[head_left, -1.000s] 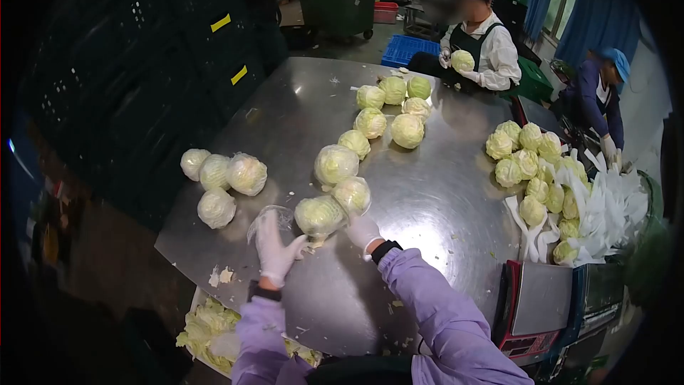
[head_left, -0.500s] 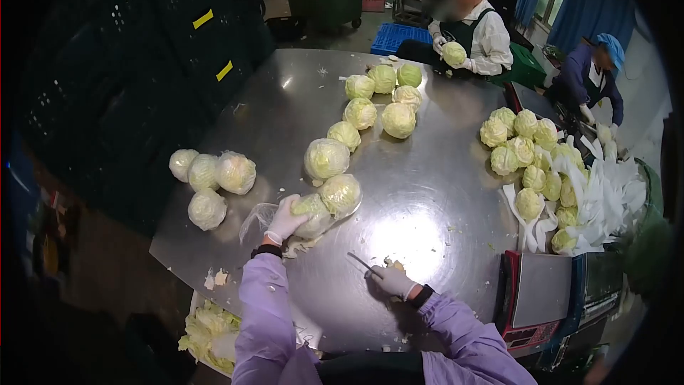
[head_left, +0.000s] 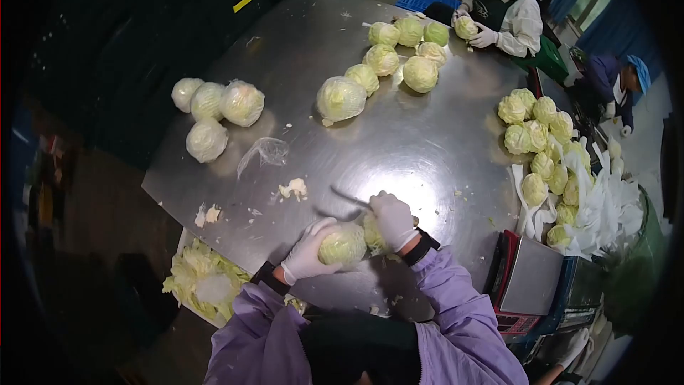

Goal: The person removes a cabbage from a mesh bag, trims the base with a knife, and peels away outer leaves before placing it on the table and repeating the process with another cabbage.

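My gloved left hand curls round the side of a pale green cabbage near the table's front edge. In my gloved right hand is a knife, its blade pointing left above that cabbage. A second cabbage sits beside the first, partly covered by my right hand. Cut cabbage scraps and a crumpled clear plastic wrap lie on the metal table beyond my left hand.
Wrapped cabbages stand at left; several more cabbages run toward the far edge. On the right are a cabbage pile, white netting and a scale. A crate of leaves sits front left. Two co-workers are at the far right.
My left hand and the two cabbages near it have come closer to my body. My right hand has moved up beside them with the knife. The view has shifted.
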Available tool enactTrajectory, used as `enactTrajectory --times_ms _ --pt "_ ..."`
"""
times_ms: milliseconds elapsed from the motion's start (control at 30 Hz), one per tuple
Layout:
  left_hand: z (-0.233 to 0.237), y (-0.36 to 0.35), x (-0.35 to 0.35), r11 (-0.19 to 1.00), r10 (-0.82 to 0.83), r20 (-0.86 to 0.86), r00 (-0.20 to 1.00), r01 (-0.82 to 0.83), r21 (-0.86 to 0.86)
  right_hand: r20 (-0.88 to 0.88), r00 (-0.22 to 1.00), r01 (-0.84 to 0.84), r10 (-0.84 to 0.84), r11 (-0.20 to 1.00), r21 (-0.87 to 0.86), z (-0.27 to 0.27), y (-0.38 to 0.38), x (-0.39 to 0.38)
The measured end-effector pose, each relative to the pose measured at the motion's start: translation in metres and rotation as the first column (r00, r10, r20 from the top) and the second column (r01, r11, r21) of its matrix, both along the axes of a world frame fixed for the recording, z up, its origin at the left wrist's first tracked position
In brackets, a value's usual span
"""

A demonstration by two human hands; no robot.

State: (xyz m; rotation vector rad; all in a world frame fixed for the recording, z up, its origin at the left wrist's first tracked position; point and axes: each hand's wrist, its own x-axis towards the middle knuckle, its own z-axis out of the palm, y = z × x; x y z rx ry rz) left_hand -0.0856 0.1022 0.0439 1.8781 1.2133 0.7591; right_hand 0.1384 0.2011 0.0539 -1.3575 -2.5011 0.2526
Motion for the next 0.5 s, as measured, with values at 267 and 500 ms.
enactTrajectory --times_ms 267,500 --pt "-0.008 -0.039 0.027 0.971 0.206 -0.122 0.971 -0.187 0.152 -0.426 0.816 0.213 -0.39 0.889 -0.405 -0.033 0.011 0.084" --pt "0.017 -0.012 0.089 0.983 0.183 -0.493 0.85 -0.145 0.116 -0.676 0.395 -0.192 -0.623 0.663 -0.723 -0.024 -0.074 0.094"
